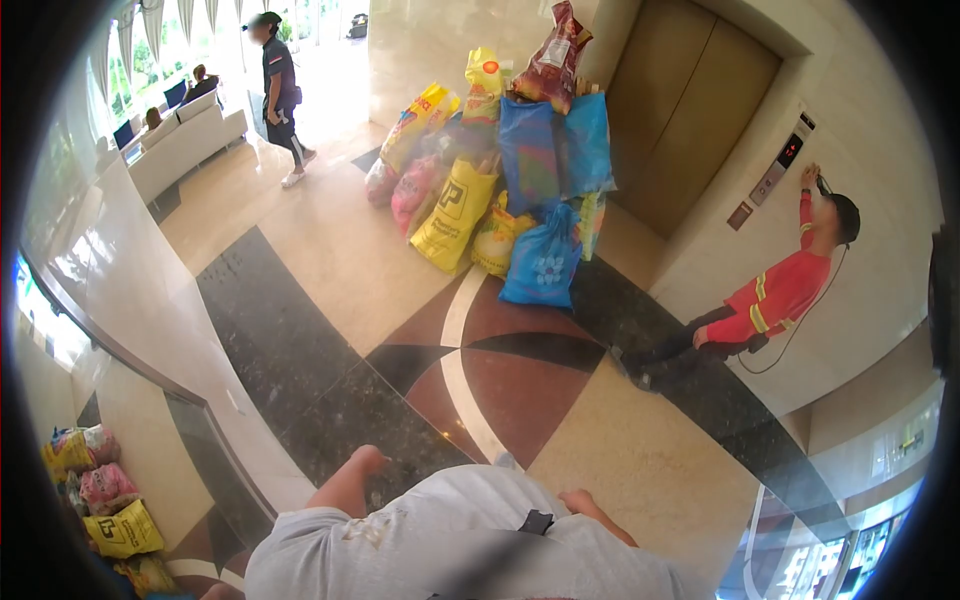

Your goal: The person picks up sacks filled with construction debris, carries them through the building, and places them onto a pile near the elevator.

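My left hand (370,459) hangs beside my grey shirt (440,530), over the dark floor strip; its fingers are too small to make out. On the other side of the shirt, my right hand (575,499) shows low by my body, its fingers foreshortened. Neither hand touches the bags in front. A big heap of filled bags stands on the floor ahead, with a yellow bag (453,215), a blue bag (542,258), a dark blue bag (529,150) and a maroon sack (552,58) on top.
A person in red (785,285) leans at the wall by the elevator doors (690,100), one hand raised near the call panel (782,170). Another person (280,95) walks at the upper left, near a white sofa (190,140) with seated people. A mirror-like surface reflects bags at left.
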### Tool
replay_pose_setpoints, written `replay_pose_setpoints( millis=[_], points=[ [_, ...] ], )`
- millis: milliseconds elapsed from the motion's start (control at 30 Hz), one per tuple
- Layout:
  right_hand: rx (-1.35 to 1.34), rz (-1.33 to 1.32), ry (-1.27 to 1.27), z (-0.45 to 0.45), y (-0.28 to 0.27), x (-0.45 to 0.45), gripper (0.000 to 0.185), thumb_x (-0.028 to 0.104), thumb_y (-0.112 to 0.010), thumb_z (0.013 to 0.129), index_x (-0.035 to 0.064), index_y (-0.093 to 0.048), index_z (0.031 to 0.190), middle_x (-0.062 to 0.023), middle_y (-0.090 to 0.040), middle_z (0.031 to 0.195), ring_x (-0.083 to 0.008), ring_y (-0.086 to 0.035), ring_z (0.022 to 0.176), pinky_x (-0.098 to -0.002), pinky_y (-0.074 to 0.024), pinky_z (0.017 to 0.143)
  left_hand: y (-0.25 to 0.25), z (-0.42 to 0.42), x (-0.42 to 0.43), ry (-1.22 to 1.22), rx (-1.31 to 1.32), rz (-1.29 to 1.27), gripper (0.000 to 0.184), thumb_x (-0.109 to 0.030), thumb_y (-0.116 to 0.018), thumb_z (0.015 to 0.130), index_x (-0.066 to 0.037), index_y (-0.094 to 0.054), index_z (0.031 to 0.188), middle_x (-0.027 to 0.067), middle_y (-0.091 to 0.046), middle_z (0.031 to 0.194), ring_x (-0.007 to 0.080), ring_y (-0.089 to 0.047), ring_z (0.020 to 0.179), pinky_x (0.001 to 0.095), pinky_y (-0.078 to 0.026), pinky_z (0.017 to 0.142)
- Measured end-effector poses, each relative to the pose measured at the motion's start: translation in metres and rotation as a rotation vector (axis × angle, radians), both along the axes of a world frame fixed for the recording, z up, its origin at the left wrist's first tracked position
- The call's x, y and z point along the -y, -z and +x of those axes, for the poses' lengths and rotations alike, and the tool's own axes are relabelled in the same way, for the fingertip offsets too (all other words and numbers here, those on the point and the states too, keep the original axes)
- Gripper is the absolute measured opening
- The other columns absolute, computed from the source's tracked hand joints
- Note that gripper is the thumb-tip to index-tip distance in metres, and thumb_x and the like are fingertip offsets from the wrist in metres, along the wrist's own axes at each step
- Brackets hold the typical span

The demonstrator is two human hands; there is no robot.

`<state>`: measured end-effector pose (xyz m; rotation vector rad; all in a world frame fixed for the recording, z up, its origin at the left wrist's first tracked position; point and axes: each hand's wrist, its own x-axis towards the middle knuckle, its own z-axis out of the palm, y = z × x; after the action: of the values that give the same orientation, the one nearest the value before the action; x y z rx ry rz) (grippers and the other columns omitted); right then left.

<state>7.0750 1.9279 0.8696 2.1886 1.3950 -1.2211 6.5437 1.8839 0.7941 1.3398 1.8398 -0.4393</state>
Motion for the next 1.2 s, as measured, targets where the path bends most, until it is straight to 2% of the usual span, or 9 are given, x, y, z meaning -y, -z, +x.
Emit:
replay_pose_setpoints(
  millis=[67, 300, 533, 633, 800, 967, 1033, 1100, 1200],
  points=[
    [-0.029, 0.053, -0.008, 0.0, 0.0, 0.009, 0.047, 0.04, -0.057, 0.068, -0.0034, -0.062, 0.085, -0.0239, -0.06, 0.088, -0.0326, -0.059, 0.085, -0.0374, -0.0458, 0.071, 0.035, -0.007, -0.003, 0.244, 0.031, 0.057, 0.049, -0.052, -0.053, 0.074, -0.006, -0.064, 0.089, 0.0185, -0.059, 0.095, 0.0342, -0.055, 0.092, 0.0377, -0.044, 0.078],
    [-0.03, 0.053, -0.043, -0.002, 0.009, 0.018, 0.046, 0.038, -0.057, 0.07, -0.0041, -0.062, 0.087, -0.0257, -0.057, 0.095, -0.0342, -0.057, 0.091, -0.0379, -0.0435, 0.076, 0.027, 0.013, -0.003, 0.029, 0.036, 0.035, 0.051, -0.053, -0.052, 0.074, -0.006, -0.064, 0.088, 0.0161, -0.061, 0.09, 0.0329, -0.057, 0.088, 0.0374, -0.045, 0.076],
    [-0.044, 0.065, -0.096, 0.0, 0.019, 0.006, 0.045, 0.039, -0.057, 0.068, -0.0009, -0.062, 0.087, -0.0239, -0.06, 0.087, -0.0354, -0.058, 0.086, -0.0371, -0.0454, 0.074, 0.0, 0.019, 0.003, -0.034, 0.02, -0.069, 0.048, -0.051, -0.051, 0.076, -0.007, -0.065, 0.089, 0.0157, -0.062, 0.09, 0.0326, -0.058, 0.087, 0.0375, -0.045, 0.075],
    [-0.114, 0.086, -0.209, 0.016, 0.064, 0.001, 0.044, 0.039, -0.057, 0.068, -0.0001, -0.063, 0.086, -0.0229, -0.06, 0.086, -0.0349, -0.058, 0.085, -0.0369, -0.0457, 0.073, 0.009, 0.014, 0.009, 0.024, -0.022, -0.01, 0.048, -0.051, -0.051, 0.076, -0.007, -0.064, 0.09, 0.0157, -0.061, 0.092, 0.0326, -0.058, 0.088, 0.0377, -0.045, 0.075],
    [-0.017, 0.066, -0.04, -0.007, 0.032, -0.002, 0.042, 0.04, -0.058, 0.067, -0.0004, -0.064, 0.079, -0.022, -0.061, 0.081, -0.0314, -0.061, 0.078, -0.037, -0.0469, 0.065, 0.006, 0.009, 0.023, -0.098, -0.006, -0.027, 0.048, -0.049, -0.053, 0.076, -0.006, -0.064, 0.091, 0.0163, -0.061, 0.095, 0.0326, -0.057, 0.091, 0.0369, -0.045, 0.077],
    [-0.003, 0.056, -0.052, -0.011, 0.035, -0.007, 0.044, 0.042, -0.059, 0.066, -0.0013, -0.064, 0.073, -0.0208, -0.061, 0.071, -0.0286, -0.061, 0.064, -0.0361, -0.0467, 0.058, 0.007, -0.001, 0.029, -0.135, 0.016, -0.042, 0.047, -0.047, -0.056, 0.073, -0.004, -0.064, 0.09, 0.0171, -0.061, 0.095, 0.0319, -0.058, 0.089, 0.0361, -0.046, 0.076],
    [-0.017, 0.064, -0.07, -0.014, 0.028, -0.01, 0.045, 0.042, -0.06, 0.066, -0.0021, -0.063, 0.071, -0.0195, -0.061, 0.068, -0.0281, -0.06, 0.06, -0.0362, -0.0466, 0.056, 0.043, -0.018, 0.031, -0.02, 0.059, -0.031, 0.047, -0.047, -0.056, 0.073, -0.003, -0.063, 0.091, 0.0175, -0.06, 0.096, 0.032, -0.057, 0.09, 0.0362, -0.046, 0.077],
    [-0.042, 0.061, -0.104, -0.013, 0.024, -0.012, 0.045, 0.042, -0.06, 0.066, -0.003, -0.063, 0.07, -0.018, -0.06, 0.066, -0.0279, -0.06, 0.057, -0.0365, -0.0465, 0.054, 0.043, -0.021, 0.032, 0.017, 0.061, -0.039, 0.048, -0.046, -0.056, 0.073, -0.003, -0.063, 0.091, 0.0179, -0.059, 0.098, 0.0323, -0.056, 0.092, 0.0364, -0.045, 0.078],
    [-0.022, 0.022, -0.03, -0.014, 0.022, -0.014, 0.052, 0.043, -0.061, 0.068, -0.0069, -0.062, 0.082, -0.0215, -0.061, 0.075, -0.031, -0.061, 0.063, -0.038, -0.0469, 0.059, 0.029, -0.017, 0.025, -0.052, 0.006, -0.048, 0.048, -0.045, -0.055, 0.073, -0.002, -0.062, 0.093, 0.0185, -0.058, 0.103, 0.0327, -0.054, 0.097, 0.0367, -0.044, 0.082]
  ],
)
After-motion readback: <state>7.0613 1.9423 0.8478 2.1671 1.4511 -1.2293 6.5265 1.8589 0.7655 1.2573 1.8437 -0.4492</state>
